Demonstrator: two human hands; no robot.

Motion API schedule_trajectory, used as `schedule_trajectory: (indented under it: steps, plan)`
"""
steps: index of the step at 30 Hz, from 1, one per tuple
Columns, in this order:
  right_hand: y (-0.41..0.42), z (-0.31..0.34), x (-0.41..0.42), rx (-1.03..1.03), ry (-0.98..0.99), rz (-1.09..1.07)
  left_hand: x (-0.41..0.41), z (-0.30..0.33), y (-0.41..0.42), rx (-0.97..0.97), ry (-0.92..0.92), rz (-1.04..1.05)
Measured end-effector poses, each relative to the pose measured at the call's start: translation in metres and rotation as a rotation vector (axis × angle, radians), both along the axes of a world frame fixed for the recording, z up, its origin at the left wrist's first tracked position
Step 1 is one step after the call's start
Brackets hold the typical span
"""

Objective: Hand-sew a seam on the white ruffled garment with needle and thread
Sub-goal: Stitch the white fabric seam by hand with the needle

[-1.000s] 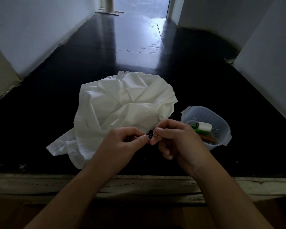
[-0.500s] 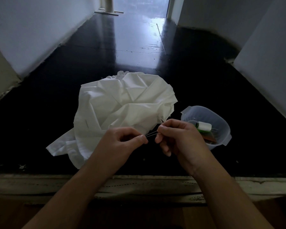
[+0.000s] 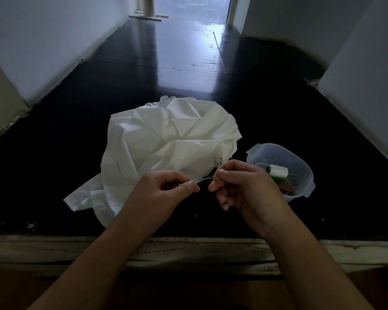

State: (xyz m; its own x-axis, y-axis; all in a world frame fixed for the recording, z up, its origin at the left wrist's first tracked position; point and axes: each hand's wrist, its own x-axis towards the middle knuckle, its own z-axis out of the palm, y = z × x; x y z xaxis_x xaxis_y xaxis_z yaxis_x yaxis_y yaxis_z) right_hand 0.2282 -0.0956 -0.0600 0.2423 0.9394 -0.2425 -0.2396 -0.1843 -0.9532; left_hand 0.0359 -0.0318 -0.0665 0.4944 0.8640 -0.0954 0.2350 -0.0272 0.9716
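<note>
Pinching a thin pale thread (image 3: 207,179) between thumb and forefinger, the left hand (image 3: 166,193) holds one end while the right hand (image 3: 240,186) pinches the other, so a short length runs nearly taut across the small gap between the two hands. On both hands the remaining fingers are curled in toward the palm. Whether a needle sits in either pinch cannot be told; it is too fine to make out in the dim light.

The white garment (image 3: 166,144) lies crumpled on the dark glossy floor (image 3: 278,117) just beyond the hands, a ruffled edge showing at its far side and a flat corner trailing out toward the near left. The left hand overlaps its near edge in this view, though whether it touches the cloth is unclear.

To the right of the garment, just past the right hand, stands a clear plastic bowl (image 3: 305,173). Inside it lies a white thread spool (image 3: 278,170) with something green beside it and an orange-brown item lower down.

A pale worn ledge (image 3: 54,249) crosses the frame beneath the forearms, and light walls rise on either side of the floor.
</note>
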Motion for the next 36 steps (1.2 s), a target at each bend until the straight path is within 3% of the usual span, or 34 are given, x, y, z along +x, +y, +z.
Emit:
schedule_trajectory:
  steps: [18, 20, 23, 26, 29, 36]
  plan:
    - [0.002, 0.001, 0.000, -0.052, 0.118, -0.059, 0.000, 0.000, 0.001, 0.081, 0.016, -0.011]
    - [0.004, -0.001, 0.000, -0.079, 0.000, -0.122, -0.001, 0.000, 0.002, 0.083, 0.009, -0.013]
    - [0.001, -0.003, 0.002, -0.057, -0.370, -0.134, -0.003, -0.001, 0.003, 0.069, -0.001, -0.022]
    - [-0.004, 0.002, -0.003, 0.082, -0.417, 0.072, -0.003, -0.002, 0.004, 0.072, 0.001, -0.038]
    - [-0.004, 0.000, -0.007, 0.141, -0.632, 0.217, -0.003, -0.002, 0.004, 0.070, -0.016, -0.045]
    - [-0.004, -0.003, -0.015, 0.104, -0.752, 0.201, -0.006, -0.004, 0.006, 0.070, 0.008, -0.067]
